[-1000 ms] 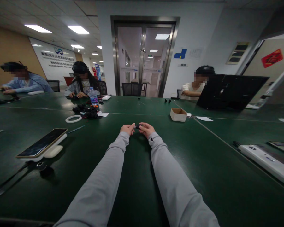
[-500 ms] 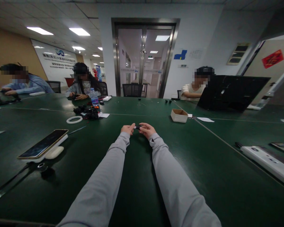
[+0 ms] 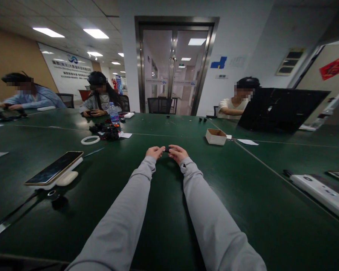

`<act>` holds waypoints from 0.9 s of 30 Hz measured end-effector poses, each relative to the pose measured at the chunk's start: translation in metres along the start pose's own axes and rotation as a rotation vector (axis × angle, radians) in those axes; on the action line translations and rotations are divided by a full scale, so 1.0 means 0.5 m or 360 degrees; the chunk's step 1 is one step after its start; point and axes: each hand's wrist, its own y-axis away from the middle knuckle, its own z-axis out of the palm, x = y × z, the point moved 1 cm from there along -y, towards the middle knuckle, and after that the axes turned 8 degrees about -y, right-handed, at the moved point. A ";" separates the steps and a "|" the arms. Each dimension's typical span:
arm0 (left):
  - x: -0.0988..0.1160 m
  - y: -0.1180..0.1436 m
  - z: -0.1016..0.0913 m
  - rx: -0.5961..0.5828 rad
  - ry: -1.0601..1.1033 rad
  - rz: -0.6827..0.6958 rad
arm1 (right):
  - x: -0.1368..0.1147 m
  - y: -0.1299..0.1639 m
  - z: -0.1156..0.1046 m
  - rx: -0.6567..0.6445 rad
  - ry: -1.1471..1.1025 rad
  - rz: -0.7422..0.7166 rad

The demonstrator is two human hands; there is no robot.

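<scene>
Both arms reach forward over the green table (image 3: 164, 210), and the hands meet near its middle. Between them is a small black piece (image 3: 167, 149) with a silvery end, too small to name surely. My right hand (image 3: 179, 153) has its black body pinched between thumb and fingers. From the other side, my left hand (image 3: 154, 152) closes thumb and finger at the silvery end. Fingertips cover much of the piece. It is held a little above the tabletop.
Left of my arms, a phone (image 3: 55, 168) rests on a white block, near a tape roll (image 3: 90, 140) and black gear (image 3: 104, 131). A bottle (image 3: 113, 114) stands behind. A small open box (image 3: 216, 137) sits ahead right; a white device (image 3: 319, 194) lies far right. Three people sit opposite.
My view has tilted and shifted slightly. The hands have come closer together around the black piece, and less of its silvery end shows.
</scene>
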 end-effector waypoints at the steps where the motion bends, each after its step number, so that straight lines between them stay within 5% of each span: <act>1: 0.000 -0.001 0.001 0.0002 0.0060 0.0021 | -0.001 0.000 -0.001 0.0029 -0.0001 -0.0001; 7: 0.001 -0.003 0.009 -0.0121 0.0254 -0.0005 | -0.003 0.000 0.000 0.0150 0.0004 0.0018; 14: 0.002 0.002 0.008 0.0032 0.0235 0.0082 | -0.001 0.000 0.001 0.0142 0.0046 0.0043; 27: -0.004 -0.008 0.011 -0.0021 0.0210 0.0067 | 0.002 -0.004 -0.002 0.0114 0.0051 0.0044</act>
